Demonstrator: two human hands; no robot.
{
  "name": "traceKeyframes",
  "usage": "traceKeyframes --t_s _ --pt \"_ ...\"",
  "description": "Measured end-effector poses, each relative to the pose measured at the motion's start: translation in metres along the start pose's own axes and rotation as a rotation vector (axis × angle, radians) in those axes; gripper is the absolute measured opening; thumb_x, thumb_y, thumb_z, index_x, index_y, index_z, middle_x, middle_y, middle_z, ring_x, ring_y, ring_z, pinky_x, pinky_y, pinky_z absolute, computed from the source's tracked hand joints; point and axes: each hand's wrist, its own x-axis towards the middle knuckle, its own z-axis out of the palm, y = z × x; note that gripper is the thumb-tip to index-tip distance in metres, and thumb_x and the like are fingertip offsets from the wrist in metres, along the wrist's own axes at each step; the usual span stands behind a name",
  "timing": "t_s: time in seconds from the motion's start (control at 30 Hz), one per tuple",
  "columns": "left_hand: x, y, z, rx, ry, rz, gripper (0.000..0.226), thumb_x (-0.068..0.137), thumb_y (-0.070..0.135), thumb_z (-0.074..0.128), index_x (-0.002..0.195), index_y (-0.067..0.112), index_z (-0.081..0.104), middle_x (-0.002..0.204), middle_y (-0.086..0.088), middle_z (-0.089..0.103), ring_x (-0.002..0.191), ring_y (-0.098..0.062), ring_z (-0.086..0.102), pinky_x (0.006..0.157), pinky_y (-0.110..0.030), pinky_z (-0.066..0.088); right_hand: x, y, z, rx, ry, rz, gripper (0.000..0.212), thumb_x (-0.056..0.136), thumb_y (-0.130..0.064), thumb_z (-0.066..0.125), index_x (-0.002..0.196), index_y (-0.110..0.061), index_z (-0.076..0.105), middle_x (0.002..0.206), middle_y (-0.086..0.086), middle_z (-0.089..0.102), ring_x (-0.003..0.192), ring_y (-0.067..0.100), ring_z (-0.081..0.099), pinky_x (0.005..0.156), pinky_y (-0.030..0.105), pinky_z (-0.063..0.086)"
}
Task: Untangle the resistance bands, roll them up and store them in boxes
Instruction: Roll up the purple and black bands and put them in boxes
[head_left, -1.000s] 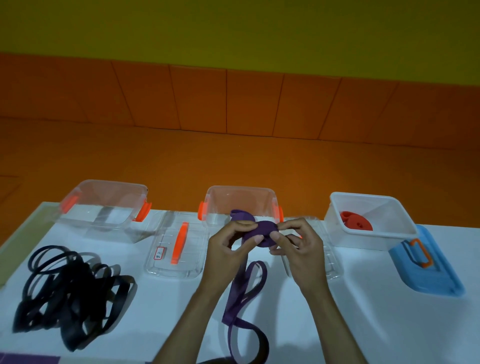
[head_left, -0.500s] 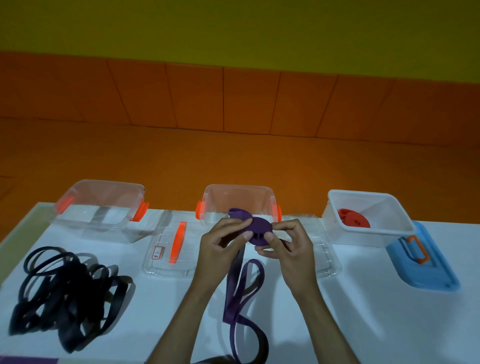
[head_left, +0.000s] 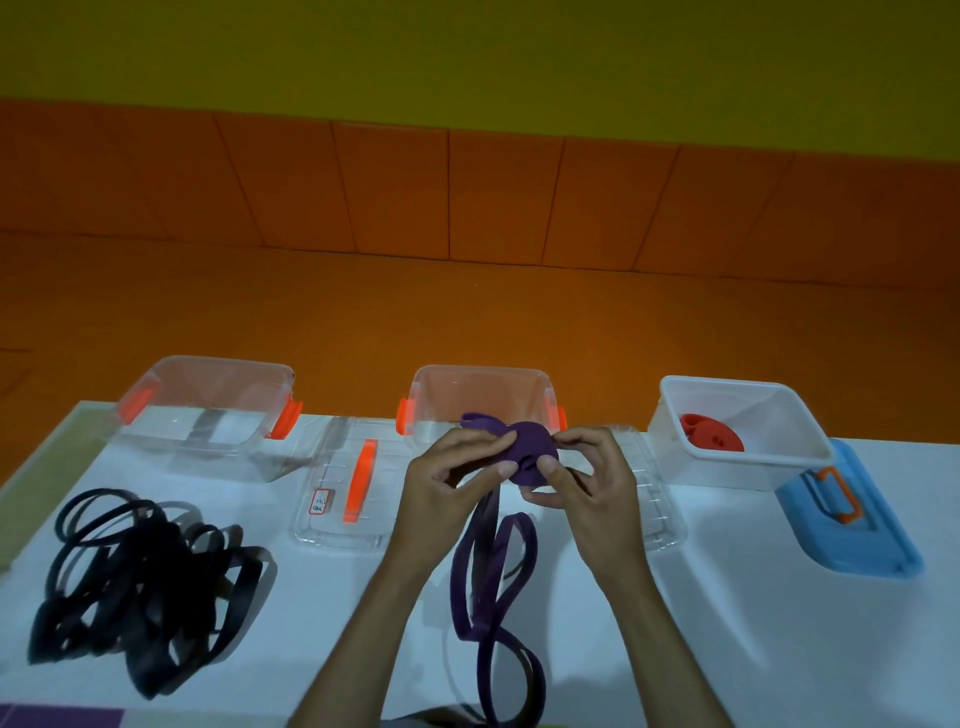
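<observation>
A purple resistance band (head_left: 493, 577) is partly wound into a flat coil (head_left: 531, 451) held above the white table. My left hand (head_left: 449, 480) pinches the coil's left side and my right hand (head_left: 587, 483) pinches its right side with thumb and fingers. The unrolled tail hangs down in loops between my forearms onto the table. Behind the coil stands an open clear box with orange clips (head_left: 480, 387). A tangle of black bands (head_left: 140, 587) lies at the left. A rolled red band (head_left: 711, 439) sits inside the white box (head_left: 748, 462) at the right.
Another clear box with orange clips (head_left: 208, 405) stands at the back left. A clear lid with an orange handle (head_left: 345, 491) lies between the clear boxes, a second clear lid (head_left: 657, 499) is under my right hand, and a blue lid (head_left: 852, 514) lies at the far right.
The coil has been turned a little between my fingers and more of the purple band is wound on. The hanging loops have shifted slightly.
</observation>
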Motion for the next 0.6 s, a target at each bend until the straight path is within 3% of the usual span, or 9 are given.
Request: traceKeyframes --t_s 0.17,0.3,0.43,0.53,0.6 --pt "-0.002 -0.001 -0.001 0.025 0.041 0.009 0.026 0.087 0.009 0.085 0.105 0.026 0.077 0.111 0.006 0.078 0.109 -0.018 0.074 0.093 -0.022 0.057 0.002 0.0 -0.004 -0.252 0.023 0.041 0.027 0.081 -0.035 0.088 0.095 -0.035 0.065 0.099 -0.009 0.076 0.093 0.016 0.075 0.067 0.036 0.065" --pt "-0.008 -0.004 0.001 0.044 0.056 0.008 0.022 0.087 0.008 0.084 0.101 0.024 0.079 0.11 0.008 0.079 0.111 -0.016 0.074 0.095 -0.025 0.059 0.003 -0.002 -0.005 -0.152 0.06 -0.02 0.03 0.079 -0.022 0.093 0.093 -0.031 0.068 0.097 -0.003 0.072 0.088 0.024 0.075 0.06 0.034 0.063" --pt "-0.011 -0.006 -0.001 0.052 0.023 -0.018 0.031 0.086 0.013 0.084 0.111 0.031 0.082 0.117 0.011 0.077 0.116 -0.011 0.071 0.098 -0.022 0.056 -0.004 0.001 -0.005 0.012 0.035 0.03 0.032 0.078 -0.033 0.09 0.098 -0.027 0.066 0.104 0.006 0.068 0.095 0.03 0.077 0.063 0.041 0.066" --pt "-0.01 -0.007 -0.002 0.101 0.004 0.0 0.031 0.09 0.011 0.081 0.116 0.029 0.081 0.118 0.014 0.076 0.118 -0.011 0.07 0.098 -0.02 0.054 -0.009 0.006 -0.008 -0.036 -0.035 0.107 0.043 0.074 -0.045 0.093 0.093 -0.024 0.061 0.103 0.004 0.07 0.094 0.032 0.077 0.066 0.046 0.066" --pt "-0.011 -0.007 -0.001 0.118 -0.009 0.015 0.031 0.092 0.012 0.08 0.117 0.03 0.079 0.118 0.014 0.077 0.116 -0.013 0.072 0.098 -0.022 0.056 -0.01 0.005 -0.008 -0.11 -0.033 0.095 0.042 0.072 -0.047 0.092 0.085 -0.027 0.058 0.102 -0.001 0.074 0.094 0.027 0.077 0.064 0.04 0.065"
